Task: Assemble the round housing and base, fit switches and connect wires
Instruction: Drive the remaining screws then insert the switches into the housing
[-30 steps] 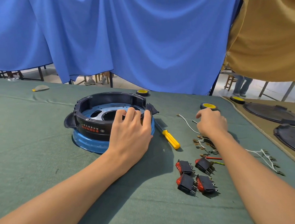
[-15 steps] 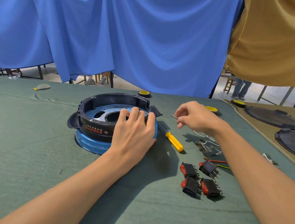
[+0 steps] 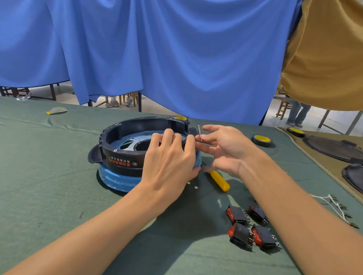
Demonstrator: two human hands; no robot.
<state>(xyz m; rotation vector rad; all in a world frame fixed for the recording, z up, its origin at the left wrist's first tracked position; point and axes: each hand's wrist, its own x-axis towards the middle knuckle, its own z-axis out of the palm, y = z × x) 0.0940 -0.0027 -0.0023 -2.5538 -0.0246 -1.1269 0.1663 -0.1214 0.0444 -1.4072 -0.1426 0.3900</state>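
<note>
At the middle of the frame the black round housing (image 3: pixel 122 147) sits on top of the blue base (image 3: pixel 116 180), both on the green table cloth (image 3: pixel 39 183). The person's left hand (image 3: pixel 169 159) lies over the near right side of the housing, its fingers curled over the rim and gripping it. Just right of that, the right hand (image 3: pixel 226 147) pinches a small metal screw (image 3: pixel 199 133) between thumb and fingertip. The screw stands nearly upright, head up, close above the housing's right edge. I cannot tell whether its tip touches the plastic.

Below the right hand a yellow-handled screwdriver (image 3: pixel 219 180) lies on the cloth, its shaft hidden under the hands. Toward the lower right, four black rocker switches with red buttons (image 3: pixel 249 227) lie close together, partly behind the right forearm. Farther right, white wires with metal terminals (image 3: pixel 329 203) trail across the cloth.

A roll of black tape with a yellow core (image 3: pixel 261 139) lies right of the right hand. At the right edge, dark round covers (image 3: pixel 338 148) rest on a tan mat. A blue curtain (image 3: pixel 159 53) fills the upper frame.
</note>
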